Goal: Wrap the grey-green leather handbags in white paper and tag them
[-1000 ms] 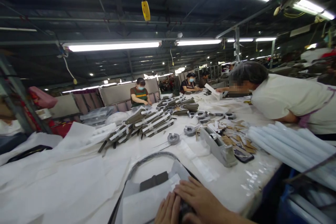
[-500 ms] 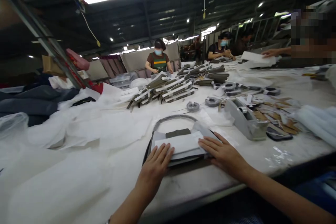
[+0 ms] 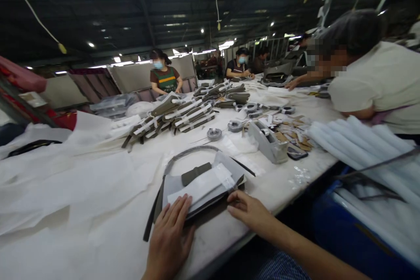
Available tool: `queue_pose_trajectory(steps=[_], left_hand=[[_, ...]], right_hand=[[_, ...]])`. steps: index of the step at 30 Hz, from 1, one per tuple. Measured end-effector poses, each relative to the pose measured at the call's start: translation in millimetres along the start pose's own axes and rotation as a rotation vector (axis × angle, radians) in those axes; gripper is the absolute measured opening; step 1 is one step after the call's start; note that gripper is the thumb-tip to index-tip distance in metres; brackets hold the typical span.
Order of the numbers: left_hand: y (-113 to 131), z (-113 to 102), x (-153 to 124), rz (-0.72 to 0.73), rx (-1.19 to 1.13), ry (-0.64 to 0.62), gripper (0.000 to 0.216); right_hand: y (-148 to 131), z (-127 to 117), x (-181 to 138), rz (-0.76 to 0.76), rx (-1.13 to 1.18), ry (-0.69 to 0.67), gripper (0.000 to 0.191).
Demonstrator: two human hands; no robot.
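In front of me lies a flat dark olive handbag (image 3: 197, 174) with a looped handle (image 3: 179, 156) wrapped in grey. A strip of white paper (image 3: 203, 186) covers its middle, with clear tape (image 3: 226, 178) at the right end. My left hand (image 3: 173, 232) rests flat on the paper's left end and the bag's near edge, fingers stretched out. Close to the bag's near right corner is my right hand (image 3: 249, 212), its fingers loosely bent and the thumb apart, holding nothing I can see. Whether its fingertips touch the bag is unclear.
A grey tape dispenser (image 3: 267, 142) stands right of the bag. Beyond lie wrapped olive straps (image 3: 177, 111) and coiled grey strips (image 3: 214, 134). White sheets (image 3: 82, 183) spread leftward. At right, white foam rolls (image 3: 364, 148) top a blue bin (image 3: 348, 223); a co-worker (image 3: 377, 78) leans over the table.
My right hand has come off the paper to the bag's near right corner. The left hand stays on the paper. The bag appears more tilted, and the view has swung right.
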State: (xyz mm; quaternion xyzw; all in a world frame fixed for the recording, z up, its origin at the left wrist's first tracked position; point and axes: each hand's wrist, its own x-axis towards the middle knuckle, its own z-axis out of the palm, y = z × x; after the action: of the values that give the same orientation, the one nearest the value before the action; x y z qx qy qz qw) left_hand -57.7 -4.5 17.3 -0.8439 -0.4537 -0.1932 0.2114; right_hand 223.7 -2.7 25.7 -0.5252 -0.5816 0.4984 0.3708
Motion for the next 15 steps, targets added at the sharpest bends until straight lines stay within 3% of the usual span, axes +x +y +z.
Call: queue_pose_trajectory(steps=[4,6,9,12,15], left_hand=[[-6.1,9.3,-4.6,-0.066,-0.015,0.042,0.071],[-11.0,12.5,-9.3,-0.167,-0.001,0.074,0.072],[-17.9,14.1,-17.5,-0.308,0.029,0.131,0.071],[-19.5,14.2,-22.2,-0.365,0.000,0.151,0.069],[-15.4,13.8,-21.1,-0.400,-0.034,0.172,0.068]], right_hand=[[-14.9,23.5,9.4,0.030,0.321,0.135,0.025],[-31.1,34.7,11.5,-0.057,0.411,0.160,0.025],[-52.6,35.0,16.9,-0.273,0.413,0.050,0.026],[-50.2,3.1,31.3,-0.448,0.025,0.004,0.021],[-22.8,-50.5,56.0,-0.502,-0.570,0.195,0.025]])
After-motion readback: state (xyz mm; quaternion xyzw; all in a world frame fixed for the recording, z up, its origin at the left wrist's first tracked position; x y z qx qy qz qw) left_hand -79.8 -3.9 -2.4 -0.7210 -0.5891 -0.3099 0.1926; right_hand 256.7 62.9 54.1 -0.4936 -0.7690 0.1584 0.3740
